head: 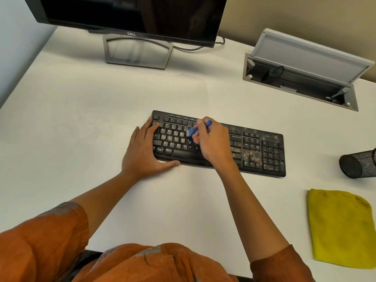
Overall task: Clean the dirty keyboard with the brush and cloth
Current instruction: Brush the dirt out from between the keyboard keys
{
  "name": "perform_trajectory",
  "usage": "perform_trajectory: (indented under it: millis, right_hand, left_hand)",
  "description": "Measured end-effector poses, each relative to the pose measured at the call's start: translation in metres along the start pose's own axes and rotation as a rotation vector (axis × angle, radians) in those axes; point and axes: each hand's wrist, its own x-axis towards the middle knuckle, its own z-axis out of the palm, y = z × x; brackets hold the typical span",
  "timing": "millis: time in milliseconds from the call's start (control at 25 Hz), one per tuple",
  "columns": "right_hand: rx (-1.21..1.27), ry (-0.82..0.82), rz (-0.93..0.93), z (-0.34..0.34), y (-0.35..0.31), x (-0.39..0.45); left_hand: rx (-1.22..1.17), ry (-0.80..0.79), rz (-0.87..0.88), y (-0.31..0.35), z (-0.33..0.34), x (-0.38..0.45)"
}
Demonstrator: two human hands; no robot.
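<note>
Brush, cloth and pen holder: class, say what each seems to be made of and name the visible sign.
Brush: probably plastic; its handle is a smooth, even blue in the right hand.
Cloth: likely microfibre or similar soft fabric; a matt, fuzzy yellow surface with limp rounded corners.
Pen holder: apparently black metal mesh; fine perforations show over its wall.

The monitor [130, 15] is showing the brand "DELL" in pale letters on its lower bezel. The keyboard [254, 147] is showing white key legends, among them Q, W, E, Z, X, C, V and N; its smaller labels are too blurred to read.
</note>
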Motion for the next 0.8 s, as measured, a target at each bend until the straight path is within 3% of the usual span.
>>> perform_trajectory:
  millis: [240,440,600,800]
  right_hand:
    - [-0.134,-0.077,0.000,0.0045,0.0050,-0.0006]
    - [-0.073,0.010,-0.028,0.0071,-0.0011,0.0030]
    - [-0.194,-0.093,0.009,0.0055,-0.0003,0.0009]
    - [-0.080,-0.005,-0.025,0.0099,-0.0004,-0.0010]
  left_hand:
    - [0.000,0.016,0.021,0.0000,-0.0002,0.0001]
    - [0.002,0.004,0.017,0.0000,0.0001,0.0010]
    - [0.006,0.006,0.021,-0.0018,0.0007,0.0008]
    - [0.000,0.007,0.018,-0.0025,0.0022,0.0008]
